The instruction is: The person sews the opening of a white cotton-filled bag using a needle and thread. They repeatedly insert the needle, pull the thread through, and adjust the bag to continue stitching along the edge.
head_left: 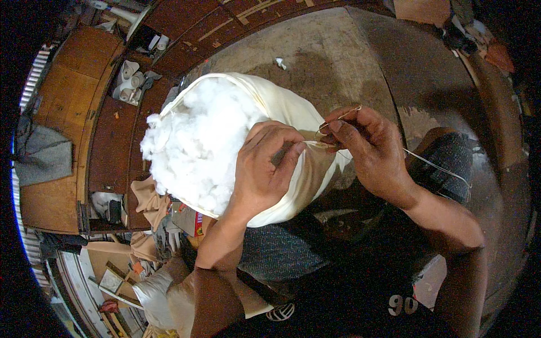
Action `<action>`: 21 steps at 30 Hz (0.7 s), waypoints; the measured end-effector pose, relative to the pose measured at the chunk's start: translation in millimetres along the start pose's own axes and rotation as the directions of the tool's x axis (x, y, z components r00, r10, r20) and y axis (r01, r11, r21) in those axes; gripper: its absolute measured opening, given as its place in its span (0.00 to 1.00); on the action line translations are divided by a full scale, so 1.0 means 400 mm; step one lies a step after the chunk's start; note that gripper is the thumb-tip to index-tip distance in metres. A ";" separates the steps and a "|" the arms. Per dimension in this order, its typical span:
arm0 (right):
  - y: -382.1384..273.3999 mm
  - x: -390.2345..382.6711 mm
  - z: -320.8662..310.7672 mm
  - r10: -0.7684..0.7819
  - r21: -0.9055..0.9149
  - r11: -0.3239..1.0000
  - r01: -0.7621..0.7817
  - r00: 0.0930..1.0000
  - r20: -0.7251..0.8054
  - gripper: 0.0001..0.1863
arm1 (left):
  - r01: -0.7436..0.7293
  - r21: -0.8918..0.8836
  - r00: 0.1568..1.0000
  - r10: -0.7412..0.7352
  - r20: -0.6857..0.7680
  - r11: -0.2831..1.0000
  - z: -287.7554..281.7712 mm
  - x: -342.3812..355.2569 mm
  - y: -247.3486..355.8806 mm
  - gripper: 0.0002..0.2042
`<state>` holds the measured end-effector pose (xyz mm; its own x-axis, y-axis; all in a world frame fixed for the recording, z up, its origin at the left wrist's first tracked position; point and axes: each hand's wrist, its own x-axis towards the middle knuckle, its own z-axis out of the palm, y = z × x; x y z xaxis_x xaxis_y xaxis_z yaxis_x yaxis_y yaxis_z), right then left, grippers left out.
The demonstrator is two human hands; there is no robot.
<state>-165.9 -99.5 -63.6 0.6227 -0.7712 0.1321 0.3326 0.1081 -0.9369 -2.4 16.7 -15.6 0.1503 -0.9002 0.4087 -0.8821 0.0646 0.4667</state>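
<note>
A cream fabric cover (287,104) lies over my lap, its open end bulging with fluffy white stuffing (197,141). My left hand (269,160) rests across the stuffing and fabric, thumb and fingers closed on the cover's edge at a seam. Just right of it, my right hand (369,152) is pinched around pale thread (434,163) and perhaps a thin needle, which is too small to make out clearly, close against that edge. The thread loops from between my fingers and trails down to the right over my dark clothing.
Wooden cabinets (70,79) with open cubbies holding white rolls (128,81) line the left. Beige fabric pieces (149,205) and wooden frame bits (115,279) lie at lower left. A worn floor (259,50) carries a small white scrap (280,63). More fabric (496,59) is at upper right.
</note>
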 end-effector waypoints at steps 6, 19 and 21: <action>0.001 -0.012 0.002 -0.006 0.067 0.998 0.003 0.999 0.036 0.06 | 0.019 -0.013 1.000 -0.019 -0.001 1.000 0.000 -0.007 0.009 0.03; -0.001 -0.005 -0.007 -0.004 -0.035 0.999 0.008 0.993 0.120 0.09 | 0.016 -0.039 1.000 -0.016 0.005 0.999 0.002 -0.001 0.004 0.04; 0.002 -0.002 -0.007 0.023 -0.034 0.999 -0.018 0.987 0.159 0.09 | -0.011 -0.012 1.000 0.011 -0.004 1.000 0.005 -0.001 0.002 0.04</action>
<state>-168.3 -100.5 -65.6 0.7348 -0.6590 0.1604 0.2975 0.1005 -0.9494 -4.1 16.5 -16.9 0.1422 -0.8978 0.4168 -0.8782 0.0798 0.4715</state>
